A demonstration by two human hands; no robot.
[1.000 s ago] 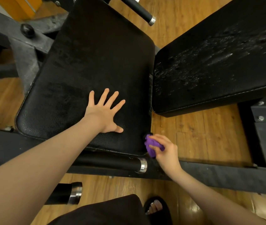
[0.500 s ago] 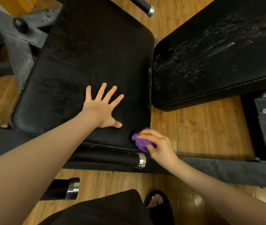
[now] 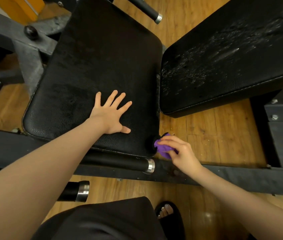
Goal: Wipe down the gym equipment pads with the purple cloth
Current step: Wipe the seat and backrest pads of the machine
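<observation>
Big seat pad (image 3: 92, 66) under my flat, spread left hand (image 3: 110, 116), bracing; right hand (image 3: 180, 153) fingers (image 3: 167, 141) bunch the purple cloth (image 3: 162, 148) against its near right corner – I'd press firmly, following the rounded edge

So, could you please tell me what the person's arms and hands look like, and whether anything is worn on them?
Both forearms are bare as far as the frame shows: no sleeves or gloves. The left hand and right hand show no rings, watch or bracelets. Fingernails look short; polish cannot be told.
</observation>
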